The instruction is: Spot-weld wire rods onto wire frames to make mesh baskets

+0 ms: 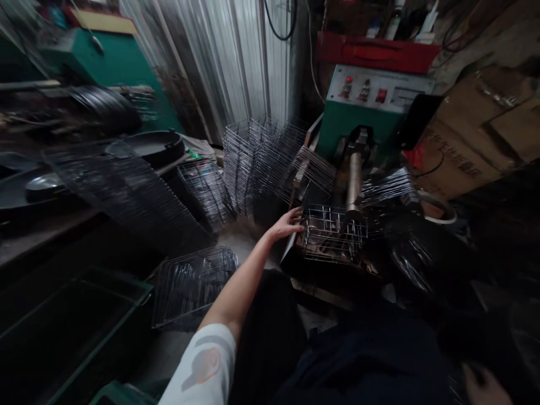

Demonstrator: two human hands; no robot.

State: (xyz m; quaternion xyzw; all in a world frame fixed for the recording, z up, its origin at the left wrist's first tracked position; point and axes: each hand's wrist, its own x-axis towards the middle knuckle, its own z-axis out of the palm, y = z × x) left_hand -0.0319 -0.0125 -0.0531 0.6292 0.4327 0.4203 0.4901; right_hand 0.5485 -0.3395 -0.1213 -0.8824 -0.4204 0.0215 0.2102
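Left hand (pixel 289 224) is open, fingertips at the left rim of the basket (pixel 333 232) - touching, I think. It sits on the machine (pixel 371 112) arm. Light, stiff wire, snaggy - I'd grip the rim. Right hand (pixel 483 388) is too blurred to tell.

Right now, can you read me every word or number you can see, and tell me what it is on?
No text here is clear enough to quote.
Cardboard box: a row of dark printed characters, too blurred to read.
Control panel on the green machine: small labels by the lights and switches, too small to read.
White sleeve: an orange and grey picture, no letters to be seen.
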